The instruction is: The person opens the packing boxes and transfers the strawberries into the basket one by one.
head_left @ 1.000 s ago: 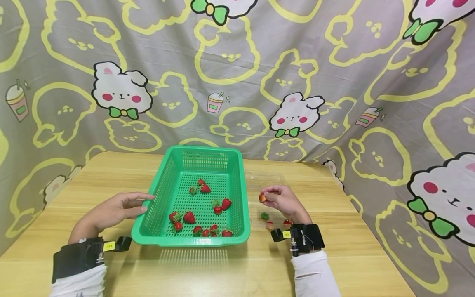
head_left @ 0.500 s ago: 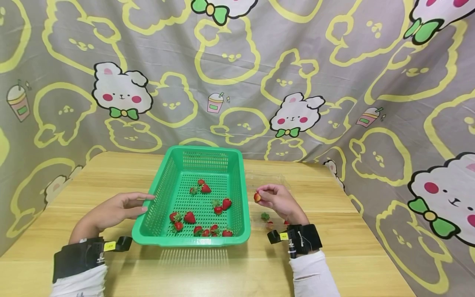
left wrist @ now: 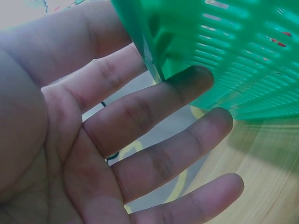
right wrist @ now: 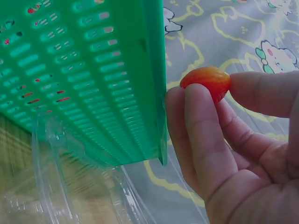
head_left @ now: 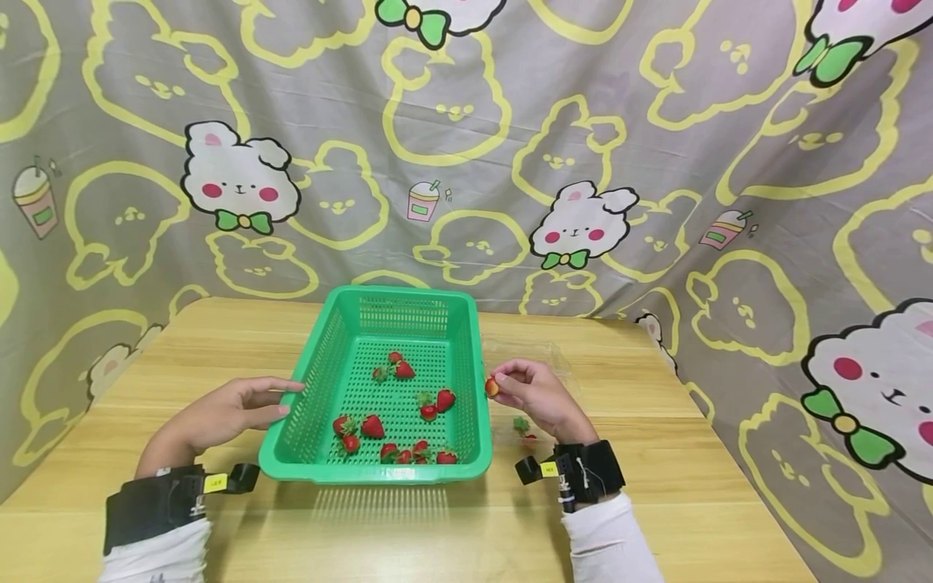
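A green perforated basket [head_left: 483,356] stands on the table with several red strawberries [head_left: 372,427] on its floor, some with leafy caps. My left hand [head_left: 222,413] touches its left rim; in the left wrist view the fingers [left wrist: 161,163] lie spread and fairly straight, the rim hiding the ends of two. Just outside the right rim, my right hand [head_left: 538,397] pinches a small strawberry [right wrist: 205,80], red with a yellow-orange patch, between thumb and fingertips. Under that hand sits a clear plastic box [head_left: 521,350], with a leafy strawberry [head_left: 530,437] partly visible in it.
The wooden table [head_left: 255,534] reaches back to a grey curtain [head_left: 466,146] printed with rabbits and yellow outlines. Transparent box walls [right wrist: 51,172] stand close beside the basket in the right wrist view.
My right hand has moved left with the strawberry, from over the plastic box to the basket's right rim. The left hand and basket have stayed put.
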`<state>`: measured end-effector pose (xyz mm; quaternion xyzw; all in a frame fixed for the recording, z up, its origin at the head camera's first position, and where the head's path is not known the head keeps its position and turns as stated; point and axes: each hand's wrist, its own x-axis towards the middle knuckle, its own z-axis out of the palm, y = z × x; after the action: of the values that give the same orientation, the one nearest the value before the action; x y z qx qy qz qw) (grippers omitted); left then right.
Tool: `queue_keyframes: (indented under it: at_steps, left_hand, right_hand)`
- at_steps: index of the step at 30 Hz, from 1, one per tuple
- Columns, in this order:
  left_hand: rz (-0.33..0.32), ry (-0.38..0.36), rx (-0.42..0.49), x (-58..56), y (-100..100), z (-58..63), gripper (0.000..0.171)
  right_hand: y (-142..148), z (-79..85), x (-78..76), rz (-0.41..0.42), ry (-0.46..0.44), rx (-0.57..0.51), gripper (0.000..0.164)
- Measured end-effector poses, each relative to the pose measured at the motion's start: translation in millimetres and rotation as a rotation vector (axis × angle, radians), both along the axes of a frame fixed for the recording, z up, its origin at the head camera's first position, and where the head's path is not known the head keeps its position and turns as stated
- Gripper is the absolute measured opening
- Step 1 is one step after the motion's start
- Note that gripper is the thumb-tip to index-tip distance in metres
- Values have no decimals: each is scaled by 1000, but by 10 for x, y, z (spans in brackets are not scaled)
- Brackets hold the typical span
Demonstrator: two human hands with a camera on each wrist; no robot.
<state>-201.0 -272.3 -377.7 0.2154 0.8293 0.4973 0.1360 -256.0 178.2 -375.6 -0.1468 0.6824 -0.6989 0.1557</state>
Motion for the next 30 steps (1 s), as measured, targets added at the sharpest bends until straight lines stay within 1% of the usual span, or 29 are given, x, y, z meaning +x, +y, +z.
queue_keyframes:
  at_steps: [6, 14, 19, 22, 23, 25, 27, 30]
  left_hand:
    - [1, 10, -4, 2, 2, 2, 45]
    - [6, 25, -7, 9, 4, -1, 44]
    - [5, 18, -3, 11, 2, -9, 45]
    - [6, 9, -2, 8, -1, -11, 45]
    - [5, 8, -1, 6, -2, -11, 45]
    - [4, 7, 1, 3, -3, -9, 45]
    - [3, 6, 3, 0, -4, -6, 45]
    - [3, 6, 1, 1, -6, 4, 45]
  right_hand:
    - [-36, 30, 17, -14, -8, 5, 17]
    - [-87, 54, 47, -22, 10, 17, 15]
    - [-98, 62, 68, -23, 5, 10, 17]
    - [-82, 65, 64, -33, 5, 34, 21]
    - [-71, 64, 58, -43, 10, 56, 22]
    - [-37, 59, 42, -65, 35, 144, 22]
    - [14, 46, 24, -90, 79, 287, 21]
    - [110, 12, -9, -113, 140, 529, 16]
